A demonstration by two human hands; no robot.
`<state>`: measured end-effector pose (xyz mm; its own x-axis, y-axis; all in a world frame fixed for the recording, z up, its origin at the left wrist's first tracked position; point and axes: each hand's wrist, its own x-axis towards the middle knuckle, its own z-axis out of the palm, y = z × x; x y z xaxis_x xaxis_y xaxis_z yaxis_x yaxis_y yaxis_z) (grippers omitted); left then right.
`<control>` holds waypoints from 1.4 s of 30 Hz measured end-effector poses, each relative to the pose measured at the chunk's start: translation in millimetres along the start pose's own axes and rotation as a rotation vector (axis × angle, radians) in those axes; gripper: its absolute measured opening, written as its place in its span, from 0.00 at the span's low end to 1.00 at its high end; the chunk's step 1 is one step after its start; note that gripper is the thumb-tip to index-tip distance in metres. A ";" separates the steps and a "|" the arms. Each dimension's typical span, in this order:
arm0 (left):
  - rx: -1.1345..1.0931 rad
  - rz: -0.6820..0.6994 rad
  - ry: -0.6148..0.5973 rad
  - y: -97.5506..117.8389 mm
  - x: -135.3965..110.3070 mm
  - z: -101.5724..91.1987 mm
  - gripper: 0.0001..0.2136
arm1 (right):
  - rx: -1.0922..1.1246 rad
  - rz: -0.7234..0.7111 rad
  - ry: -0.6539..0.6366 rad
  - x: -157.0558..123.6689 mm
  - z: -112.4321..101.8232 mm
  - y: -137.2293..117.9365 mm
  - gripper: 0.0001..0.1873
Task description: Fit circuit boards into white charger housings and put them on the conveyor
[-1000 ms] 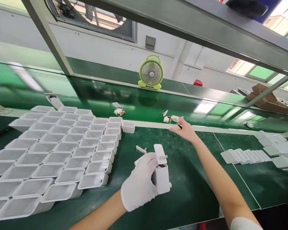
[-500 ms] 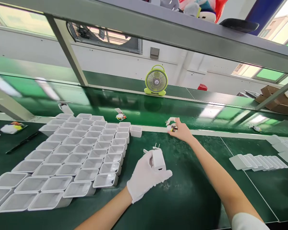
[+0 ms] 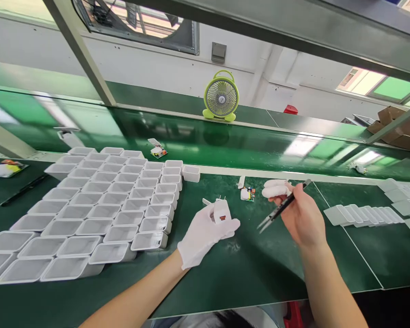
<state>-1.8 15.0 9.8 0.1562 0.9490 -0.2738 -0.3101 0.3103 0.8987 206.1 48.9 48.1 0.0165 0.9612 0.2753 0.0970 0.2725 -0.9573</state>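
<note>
My left hand (image 3: 205, 237) wears a white glove and is closed round a white charger housing (image 3: 222, 213) with its plug prongs pointing up. My right hand (image 3: 299, 214) is bare except for white finger cots and grips black tweezers (image 3: 280, 208), whose tips point down-left toward the bench. A small circuit board (image 3: 248, 194) with a white piece beside it lies on the green mat between the two hands.
Rows of empty white housings (image 3: 99, 205) cover the mat at left. More white shells (image 3: 358, 214) lie in a row at right. A conveyor belt (image 3: 225, 146) runs behind, carrying another board (image 3: 157, 149). A green fan (image 3: 221, 96) stands beyond it.
My right hand drew back from the belt edge toward me, now holding tweezers; the board lies on the mat. My left hand turned the housing prongs-up and keeps it.
</note>
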 end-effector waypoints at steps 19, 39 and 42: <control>0.417 0.079 0.124 -11.3 -1.5 -2.1 0.12 | -0.535 -0.762 -0.164 -71.0 27.7 11.4 0.27; 0.195 0.060 0.018 -11.1 -1.6 0.6 0.12 | -0.500 -0.672 -0.216 -78.0 23.3 -8.8 0.25; -0.017 -0.038 -0.058 -1.1 -1.1 -0.4 0.19 | -0.171 -0.483 0.028 -62.3 15.5 -0.3 0.17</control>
<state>-2.0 13.6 9.0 0.2217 0.9320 -0.2867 -0.3184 0.3471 0.8821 189.6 -10.5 29.9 -0.0437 0.7250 0.6874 0.2614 0.6724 -0.6925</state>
